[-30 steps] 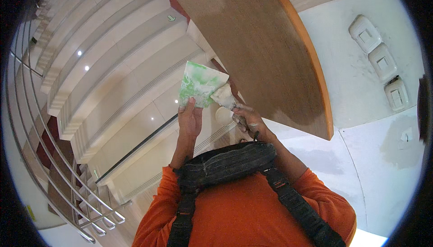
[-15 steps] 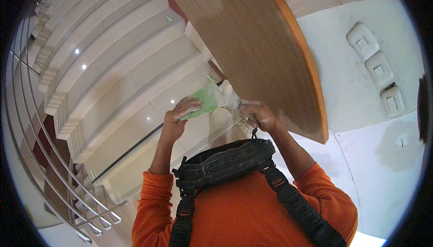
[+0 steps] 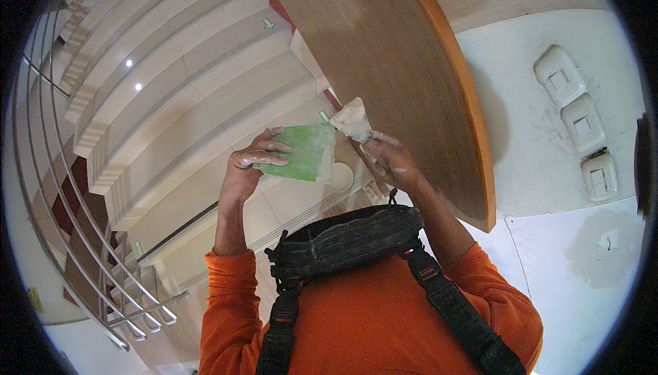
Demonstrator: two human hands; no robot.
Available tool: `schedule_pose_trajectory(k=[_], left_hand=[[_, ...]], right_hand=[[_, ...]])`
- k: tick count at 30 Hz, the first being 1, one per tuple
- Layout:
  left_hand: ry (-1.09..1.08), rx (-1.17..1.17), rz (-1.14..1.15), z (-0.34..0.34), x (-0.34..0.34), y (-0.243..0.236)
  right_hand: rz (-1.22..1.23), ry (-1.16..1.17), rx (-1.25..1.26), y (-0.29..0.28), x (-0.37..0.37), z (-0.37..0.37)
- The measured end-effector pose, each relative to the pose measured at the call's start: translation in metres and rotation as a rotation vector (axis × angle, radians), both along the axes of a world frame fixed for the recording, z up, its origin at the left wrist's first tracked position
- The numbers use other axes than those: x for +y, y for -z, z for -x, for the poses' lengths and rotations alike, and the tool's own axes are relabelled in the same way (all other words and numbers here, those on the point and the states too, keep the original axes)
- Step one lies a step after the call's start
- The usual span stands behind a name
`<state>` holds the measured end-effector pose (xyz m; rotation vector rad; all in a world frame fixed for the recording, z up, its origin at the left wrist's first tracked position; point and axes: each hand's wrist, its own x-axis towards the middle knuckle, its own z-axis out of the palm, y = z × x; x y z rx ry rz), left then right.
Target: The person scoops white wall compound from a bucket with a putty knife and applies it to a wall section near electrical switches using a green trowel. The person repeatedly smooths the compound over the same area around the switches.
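My left hand (image 3: 255, 157) grips a flat green plastic spreader (image 3: 300, 154) by its left edge, its face smeared with white putty. My right hand (image 3: 396, 163) is closed round the handle of a putty knife (image 3: 352, 121), whose blade carries a thick lump of whitish putty. The blade sits just off the upper right corner of the spreader. White residue coats the fingers of both hands. Below and behind the spreader stands a pale round tub (image 3: 340, 178), partly hidden by it.
Curved beige stairs (image 3: 199, 101) fill the left, with a metal railing (image 3: 68, 217) at their outer side. A wood-grained panel with an orange edge (image 3: 473, 135) rises beside my right hand. Several white switch plates (image 3: 584, 126) sit on the white wall, near a greyish patch (image 3: 596, 258).
The putty knife has come away from the spreader, up and to the right, with putty on its blade. The spreader has moved slightly left and now faces me more fully.
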<state>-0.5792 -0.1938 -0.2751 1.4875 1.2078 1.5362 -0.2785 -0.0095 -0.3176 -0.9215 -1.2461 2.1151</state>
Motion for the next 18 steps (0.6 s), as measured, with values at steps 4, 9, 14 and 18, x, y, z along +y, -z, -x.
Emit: schedule_pose_trajectory(k=[4,9,14,18], left_hand=[[-0.106,0.005,0.094,-0.009,0.006,-0.001],[-0.465,-0.192,0.446,0.007,0.002,0.044],[-0.395,-0.912,0.371,-0.04,0.012,0.063],[-0.167,-1.083,0.451,-0.073,0.03,0.06]], right_hand=[[-0.044,-0.142,-0.129,0.014,0.005,-0.006],[0.06,-0.152,-0.086,-0.019,-0.021,-0.015],[-0.611,0.144,-0.295,0.01,-0.027,-0.015],[-1.183,0.069,-0.428,0.022,-0.002,-0.021]])
